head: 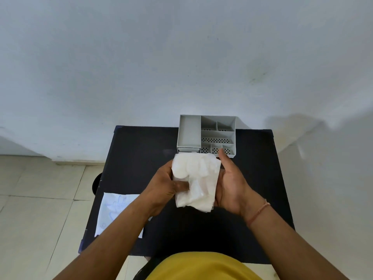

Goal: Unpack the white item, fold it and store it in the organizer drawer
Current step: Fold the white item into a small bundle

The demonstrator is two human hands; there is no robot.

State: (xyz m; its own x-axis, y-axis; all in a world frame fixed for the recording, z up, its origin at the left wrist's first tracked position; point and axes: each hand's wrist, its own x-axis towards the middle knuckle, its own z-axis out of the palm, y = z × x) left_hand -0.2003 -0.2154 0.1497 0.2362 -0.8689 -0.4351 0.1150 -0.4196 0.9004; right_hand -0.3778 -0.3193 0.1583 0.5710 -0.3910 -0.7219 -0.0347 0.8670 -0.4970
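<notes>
A crumpled white item (196, 181) is held above the black table (252, 178), in front of a grey organizer (188, 132). My left hand (163, 187) grips its left side, with the thumb pressed on the front. My right hand (232, 185) holds its right side, thumb raised toward the organizer. The organizer stands at the table's far edge, with several open compartments on top and drawer fronts (187, 149) low on its left side, partly hidden behind the white item.
A clear plastic wrapper with blue print (116, 211) lies flat on the table's left near corner. A pale wall stands right behind the organizer. Tiled floor shows to the left of the table. A dark round object (96, 183) peeks out by the table's left edge.
</notes>
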